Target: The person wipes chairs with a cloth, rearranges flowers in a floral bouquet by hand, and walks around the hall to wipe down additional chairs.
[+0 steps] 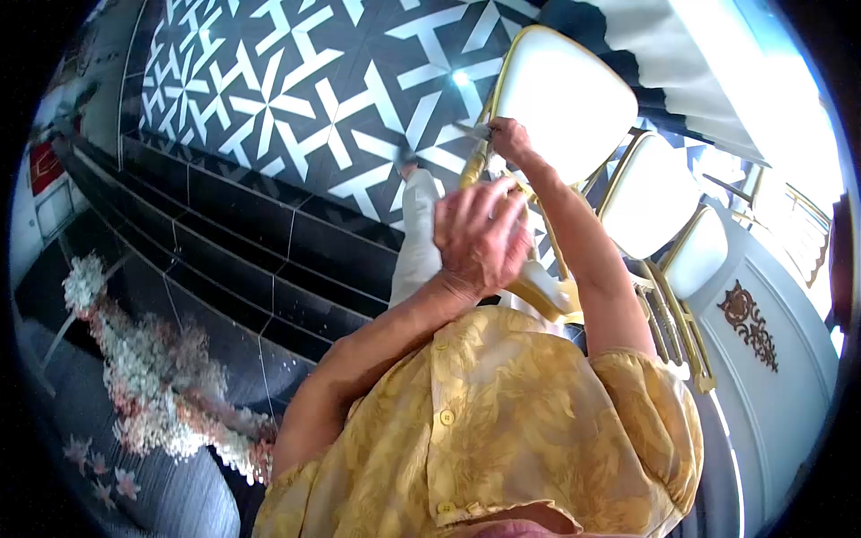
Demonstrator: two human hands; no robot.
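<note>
A gold-framed chair with a white padded seat (565,99) stands in front of me. My right hand (511,141) is closed at the near edge of this seat, by the gold frame. A small pale, flat thing juts from its fingers; its kind is not clear. Nearer to my body, my left hand (484,235) lies over the chair's gold frame with its fingers bent round it. The underside of that grip is hidden. Below my left hand shows a curved gold part of the chair (547,291).
More gold chairs with white seats (650,197) line up at the right, beside a white panel (780,359) with a brown ornament. Black steps (233,242) lead to a black-and-white patterned floor (296,99). Pale flowers (161,386) stand at the lower left.
</note>
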